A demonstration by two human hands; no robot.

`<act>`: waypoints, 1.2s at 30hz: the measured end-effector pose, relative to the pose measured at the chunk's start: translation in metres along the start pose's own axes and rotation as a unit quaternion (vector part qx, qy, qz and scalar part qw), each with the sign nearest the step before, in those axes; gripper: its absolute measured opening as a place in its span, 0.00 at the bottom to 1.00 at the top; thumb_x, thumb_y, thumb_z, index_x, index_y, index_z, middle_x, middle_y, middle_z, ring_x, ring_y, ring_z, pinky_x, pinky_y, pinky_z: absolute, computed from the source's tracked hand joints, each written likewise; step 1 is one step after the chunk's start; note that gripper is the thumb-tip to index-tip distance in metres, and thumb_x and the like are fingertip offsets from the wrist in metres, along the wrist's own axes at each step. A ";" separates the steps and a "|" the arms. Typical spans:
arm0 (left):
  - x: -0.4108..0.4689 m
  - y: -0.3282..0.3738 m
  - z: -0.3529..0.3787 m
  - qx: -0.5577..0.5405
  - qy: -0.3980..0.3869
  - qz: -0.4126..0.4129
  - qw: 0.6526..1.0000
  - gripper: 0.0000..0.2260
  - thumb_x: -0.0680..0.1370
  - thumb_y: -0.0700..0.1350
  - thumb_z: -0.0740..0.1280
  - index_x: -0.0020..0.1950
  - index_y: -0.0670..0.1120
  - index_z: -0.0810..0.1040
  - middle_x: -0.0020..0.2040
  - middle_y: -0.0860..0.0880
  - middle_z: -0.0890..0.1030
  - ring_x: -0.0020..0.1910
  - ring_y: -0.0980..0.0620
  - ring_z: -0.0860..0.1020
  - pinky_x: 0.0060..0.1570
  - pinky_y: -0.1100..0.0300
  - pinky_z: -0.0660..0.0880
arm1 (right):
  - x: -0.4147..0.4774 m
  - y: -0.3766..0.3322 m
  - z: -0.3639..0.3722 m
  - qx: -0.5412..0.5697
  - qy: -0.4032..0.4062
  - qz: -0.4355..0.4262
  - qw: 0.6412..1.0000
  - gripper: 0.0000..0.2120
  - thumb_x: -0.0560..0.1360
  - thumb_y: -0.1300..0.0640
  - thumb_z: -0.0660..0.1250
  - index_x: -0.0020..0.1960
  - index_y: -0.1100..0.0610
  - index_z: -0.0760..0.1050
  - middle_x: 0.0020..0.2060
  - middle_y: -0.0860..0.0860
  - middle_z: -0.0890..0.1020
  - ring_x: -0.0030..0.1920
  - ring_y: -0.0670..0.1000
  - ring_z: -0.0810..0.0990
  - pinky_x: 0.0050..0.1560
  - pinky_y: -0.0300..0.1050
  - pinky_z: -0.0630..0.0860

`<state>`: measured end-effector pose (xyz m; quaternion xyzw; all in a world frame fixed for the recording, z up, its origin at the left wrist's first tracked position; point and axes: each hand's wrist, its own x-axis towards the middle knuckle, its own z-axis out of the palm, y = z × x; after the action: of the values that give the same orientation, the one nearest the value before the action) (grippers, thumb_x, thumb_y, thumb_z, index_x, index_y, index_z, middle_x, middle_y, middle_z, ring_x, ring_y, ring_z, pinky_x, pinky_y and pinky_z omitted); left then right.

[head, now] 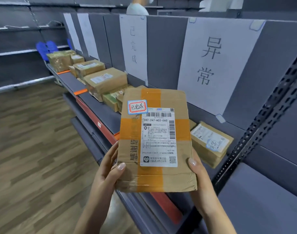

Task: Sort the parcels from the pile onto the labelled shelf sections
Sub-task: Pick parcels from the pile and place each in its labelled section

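Observation:
A flat cardboard parcel with orange tape, a white shipping label and a red-framed sticker reading 已完成 is held up in front of the shelf. My left hand grips its lower left edge, thumb on the face. My right hand grips its lower right edge, thumb on the front. Behind it on the shelf wall hang paper signs: 已完成 to the left and 异常 to the right. One small parcel lies under the 异常 sign.
Several brown parcels sit along the grey shelf under the left signs. More blank-looking signs hang farther left. A perforated shelf upright stands at right. Wood floor lies to the left. A person stands behind the shelf.

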<state>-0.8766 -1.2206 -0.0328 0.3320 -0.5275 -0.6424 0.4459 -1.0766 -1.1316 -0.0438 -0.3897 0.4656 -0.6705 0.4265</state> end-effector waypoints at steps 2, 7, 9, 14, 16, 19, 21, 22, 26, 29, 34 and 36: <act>0.016 0.000 -0.007 -0.002 0.003 -0.001 1.000 0.36 0.62 0.56 0.70 0.70 0.52 0.71 0.64 0.49 0.80 0.63 0.47 0.78 0.56 0.52 0.74 | 0.018 0.002 0.005 0.002 -0.010 0.001 1.000 0.44 0.67 0.34 0.72 0.77 0.53 0.64 0.71 0.53 0.74 0.71 0.56 0.73 0.70 0.61 0.67; 0.053 -0.002 -0.033 -0.005 0.001 -0.012 1.000 0.36 0.63 0.56 0.70 0.71 0.52 0.71 0.66 0.50 0.79 0.65 0.47 0.77 0.61 0.46 0.72 | 0.054 0.009 0.026 -0.011 -0.012 0.000 1.000 0.41 0.69 0.35 0.71 0.76 0.51 0.65 0.71 0.52 0.75 0.70 0.55 0.73 0.69 0.58 0.69; 0.067 -0.005 -0.046 -0.006 0.001 -0.018 1.000 0.36 0.63 0.56 0.70 0.71 0.52 0.71 0.66 0.50 0.78 0.65 0.47 0.76 0.64 0.43 0.71 | 0.067 0.015 0.035 -0.020 -0.006 0.007 1.000 0.41 0.69 0.34 0.70 0.76 0.51 0.65 0.71 0.52 0.75 0.71 0.55 0.73 0.69 0.58 0.69; 0.109 -0.003 -0.080 -0.014 -0.022 -0.023 0.999 0.37 0.62 0.56 0.71 0.71 0.53 0.71 0.66 0.51 0.78 0.66 0.50 0.76 0.63 0.48 0.71 | 0.100 0.034 0.065 -0.019 0.011 0.009 1.000 0.43 0.67 0.33 0.71 0.76 0.51 0.65 0.69 0.52 0.76 0.69 0.54 0.75 0.66 0.51 0.75; 0.127 0.002 -0.099 -0.024 -0.030 -0.026 0.999 0.41 0.58 0.58 0.76 0.70 0.52 0.71 0.66 0.51 0.79 0.66 0.50 0.76 0.63 0.51 0.71 | 0.117 0.042 0.083 -0.017 0.022 0.014 1.000 0.44 0.66 0.33 0.72 0.76 0.51 0.64 0.69 0.52 0.76 0.69 0.55 0.75 0.67 0.56 0.73; 0.159 0.013 -0.137 -0.031 -0.037 -0.034 0.998 0.48 0.53 0.63 0.80 0.70 0.51 0.72 0.64 0.48 0.80 0.64 0.48 0.77 0.61 0.49 0.75 | 0.146 0.056 0.118 -0.011 0.029 0.017 0.999 0.45 0.66 0.33 0.73 0.77 0.50 0.63 0.70 0.52 0.75 0.70 0.56 0.74 0.70 0.63 0.68; 0.183 0.018 -0.165 -0.037 -0.041 -0.042 0.998 0.44 0.54 0.59 0.79 0.69 0.53 0.73 0.62 0.48 0.81 0.61 0.47 0.79 0.56 0.51 0.79 | 0.166 0.067 0.145 0.000 0.038 0.022 0.999 0.44 0.67 0.34 0.73 0.77 0.49 0.62 0.71 0.52 0.75 0.70 0.56 0.74 0.70 0.64 0.67; 0.195 0.021 -0.180 -0.037 -0.045 -0.046 0.997 0.43 0.53 0.59 0.79 0.68 0.54 0.74 0.61 0.49 0.82 0.61 0.47 0.80 0.54 0.52 0.80 | 0.176 0.073 0.159 0.009 0.045 0.027 0.999 0.43 0.68 0.35 0.72 0.77 0.48 0.62 0.71 0.52 0.75 0.70 0.56 0.74 0.71 0.66 0.66; 0.239 0.039 -0.238 -0.024 -0.075 -0.050 0.996 0.48 0.52 0.65 0.80 0.69 0.53 0.72 0.63 0.51 0.81 0.61 0.49 0.80 0.54 0.56 0.80 | 0.211 0.093 0.218 0.016 0.076 0.033 0.996 0.45 0.65 0.33 0.74 0.77 0.47 0.63 0.70 0.51 0.75 0.69 0.57 0.75 0.70 0.69 0.66; 0.269 0.051 -0.275 -0.010 -0.101 -0.062 0.993 0.44 0.56 0.62 0.78 0.70 0.54 0.72 0.64 0.51 0.80 0.62 0.48 0.79 0.55 0.51 0.79 | 0.233 0.101 0.257 0.005 0.109 0.024 0.994 0.48 0.63 0.30 0.73 0.76 0.48 0.64 0.69 0.49 0.76 0.68 0.53 0.76 0.70 0.65 0.68; 0.303 0.064 -0.321 -0.010 -0.142 -0.093 0.985 0.51 0.52 0.67 0.79 0.72 0.52 0.70 0.64 0.48 0.80 0.61 0.43 0.79 0.58 0.39 0.76 | 0.255 0.113 0.303 -0.007 0.141 0.028 0.990 0.47 0.64 0.30 0.72 0.77 0.49 0.63 0.69 0.49 0.77 0.69 0.53 0.76 0.71 0.61 0.67; 0.313 0.063 -0.332 -0.024 -0.158 -0.106 0.981 0.52 0.50 0.66 0.81 0.71 0.51 0.71 0.62 0.48 0.81 0.58 0.45 0.81 0.51 0.46 0.81 | 0.262 0.117 0.315 -0.006 0.152 0.035 0.988 0.49 0.62 0.29 0.73 0.76 0.48 0.64 0.68 0.49 0.78 0.68 0.52 0.77 0.71 0.61 0.68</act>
<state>-0.6841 -1.6392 -0.0319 0.2695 -0.5371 -0.7432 0.2941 -0.8496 -1.4919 -0.0406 -0.2697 0.5423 -0.7036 0.3716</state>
